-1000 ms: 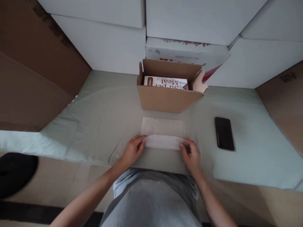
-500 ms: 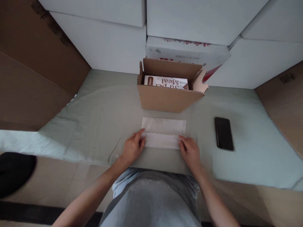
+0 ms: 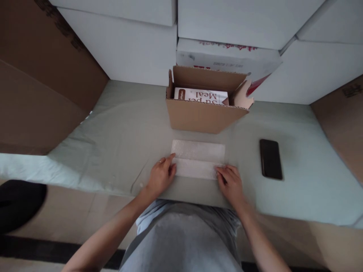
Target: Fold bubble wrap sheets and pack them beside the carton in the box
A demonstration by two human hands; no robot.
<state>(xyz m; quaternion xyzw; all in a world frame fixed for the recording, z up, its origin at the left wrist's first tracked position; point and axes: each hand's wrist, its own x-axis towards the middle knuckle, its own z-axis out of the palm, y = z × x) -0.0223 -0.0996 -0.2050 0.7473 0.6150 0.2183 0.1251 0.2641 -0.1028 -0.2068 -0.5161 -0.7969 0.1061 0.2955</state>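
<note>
A sheet of bubble wrap (image 3: 198,150) lies flat in front of me, with its near part folded over along a crosswise line. My left hand (image 3: 162,174) pinches the left edge of the fold between thumb and forefinger; a ring shows on one finger. At the right edge, the fingertips of my right hand (image 3: 230,183) are closed on the bubble wrap as well. Just beyond it stands an open cardboard box (image 3: 195,117). Inside the box sits a white carton (image 3: 202,96) printed "Super Meal", its lettering upside down to me.
A black phone (image 3: 270,158) lies to the right on the pale green cloth (image 3: 127,124). White boxes (image 3: 249,22) are stacked along the back. Large brown cardboard (image 3: 42,90) walls in the left side, and another brown box (image 3: 343,121) the right.
The view has shifted slightly. Both hands stay at the bubble wrap's edges, the right fingers a little more drawn together; the fold lies much as before.
</note>
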